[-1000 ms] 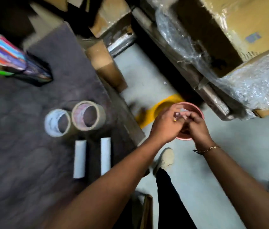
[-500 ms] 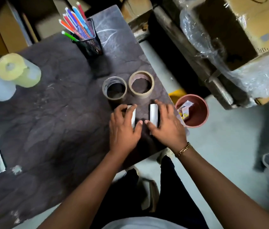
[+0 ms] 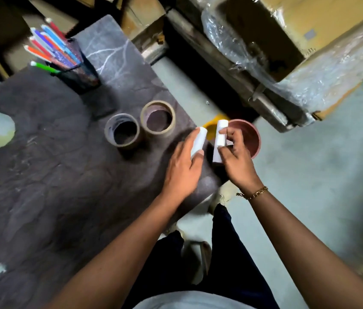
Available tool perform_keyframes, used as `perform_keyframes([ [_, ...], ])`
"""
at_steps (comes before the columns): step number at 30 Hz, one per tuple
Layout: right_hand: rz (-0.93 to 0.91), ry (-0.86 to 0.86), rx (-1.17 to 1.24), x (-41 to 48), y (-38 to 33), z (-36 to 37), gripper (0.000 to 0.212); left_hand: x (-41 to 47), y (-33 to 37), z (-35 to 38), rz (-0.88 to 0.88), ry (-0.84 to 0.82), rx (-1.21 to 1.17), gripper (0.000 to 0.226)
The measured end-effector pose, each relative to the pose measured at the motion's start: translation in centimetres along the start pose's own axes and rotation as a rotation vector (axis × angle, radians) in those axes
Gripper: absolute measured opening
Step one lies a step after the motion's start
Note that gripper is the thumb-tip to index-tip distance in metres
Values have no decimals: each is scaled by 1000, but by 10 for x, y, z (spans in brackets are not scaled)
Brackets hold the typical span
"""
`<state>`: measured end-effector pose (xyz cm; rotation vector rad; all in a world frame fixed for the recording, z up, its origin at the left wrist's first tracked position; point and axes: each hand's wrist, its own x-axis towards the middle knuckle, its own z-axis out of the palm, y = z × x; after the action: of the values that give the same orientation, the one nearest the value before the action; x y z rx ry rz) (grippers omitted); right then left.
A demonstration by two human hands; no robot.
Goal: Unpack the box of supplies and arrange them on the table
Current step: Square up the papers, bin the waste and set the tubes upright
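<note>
Each hand [image 3: 183, 166] [image 3: 235, 159] grips a white roll [image 3: 198, 141] [image 3: 220, 137] pointing away

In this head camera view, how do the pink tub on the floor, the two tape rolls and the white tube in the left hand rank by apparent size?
1. Pink tub, partly hidden by the right hand and farther away.
2. The two tape rolls look about alike, so I won't rank them.
3. White tube in the left hand, partly covered by it.
</note>
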<state>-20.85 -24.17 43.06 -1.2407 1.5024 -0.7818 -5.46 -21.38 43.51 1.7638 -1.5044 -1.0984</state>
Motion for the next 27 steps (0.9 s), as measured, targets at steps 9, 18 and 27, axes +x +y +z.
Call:
perform_keyframes([
  [9, 476, 95, 234, 90, 129, -113, 25, 132, 42, 156, -252, -292, -105, 28],
  [18, 748, -40, 149, 210, 302, -141, 47, 244, -78, 318, -670, -412, -158, 43],
  [27, 774, 26, 189, 256, 398, -123, 40, 271, -143, 371, -581, -344, -167, 48],
])
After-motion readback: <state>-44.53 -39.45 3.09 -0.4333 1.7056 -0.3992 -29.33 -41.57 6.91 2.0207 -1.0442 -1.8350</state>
